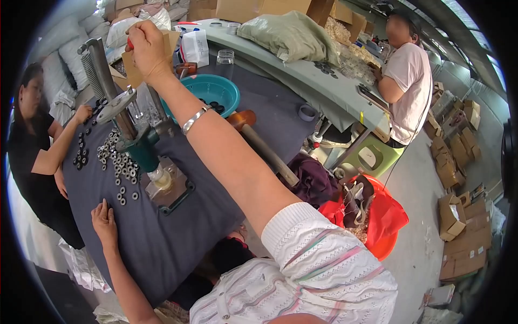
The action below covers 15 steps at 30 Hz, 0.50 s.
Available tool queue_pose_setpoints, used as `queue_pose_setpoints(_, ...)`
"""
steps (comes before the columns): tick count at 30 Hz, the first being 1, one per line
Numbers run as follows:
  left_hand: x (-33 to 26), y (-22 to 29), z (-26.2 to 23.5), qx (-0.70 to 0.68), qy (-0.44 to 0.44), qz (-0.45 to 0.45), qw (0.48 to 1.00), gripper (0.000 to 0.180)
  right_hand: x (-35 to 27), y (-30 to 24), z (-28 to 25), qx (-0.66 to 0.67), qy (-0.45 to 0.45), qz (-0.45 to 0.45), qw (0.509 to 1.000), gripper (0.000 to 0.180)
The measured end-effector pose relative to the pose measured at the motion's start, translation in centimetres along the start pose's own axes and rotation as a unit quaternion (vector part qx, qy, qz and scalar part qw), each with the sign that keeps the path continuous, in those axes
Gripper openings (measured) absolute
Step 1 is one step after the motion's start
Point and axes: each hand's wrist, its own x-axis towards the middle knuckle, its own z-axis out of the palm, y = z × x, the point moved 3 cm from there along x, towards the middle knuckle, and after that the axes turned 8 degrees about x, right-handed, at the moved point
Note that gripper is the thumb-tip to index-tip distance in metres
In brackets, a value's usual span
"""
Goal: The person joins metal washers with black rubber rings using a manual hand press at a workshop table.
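My right hand (147,49) is raised at arm's length and closed around the red-tipped handle (130,44) of a green hand press (141,147). The press stands on a dark cloth-covered table (178,237); a small clear piece lies on its base (162,179). My left hand (104,220) rests flat on the cloth, fingers apart, holding nothing. It lies just below several small metal rings (120,167) scattered beside the press. A silver bracelet (194,120) is on my right wrist.
A teal basin (208,90) holding dark rings stands behind the press, with a wooden-handled mallet (264,151) to its right. A person in black (38,156) sits at the table's left. Another person in pink (407,89) works at a grey table (324,81). Cardboard boxes (456,216) line the floor.
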Motion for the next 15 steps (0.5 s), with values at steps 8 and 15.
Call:
queue_pose_setpoints(8,0.3,-0.1,0.6,0.023,-0.003,0.017,1.0,0.039,0.2,0.2,-0.1,-0.005,0.008,-0.001,1.0,0.013)
queue_pose_setpoints(15,-0.7,-0.7,-1.3,0.047,-0.015,-0.004,0.999,0.041,0.0,1.5,1.7,-0.085,-0.037,-0.131,0.987,0.007)
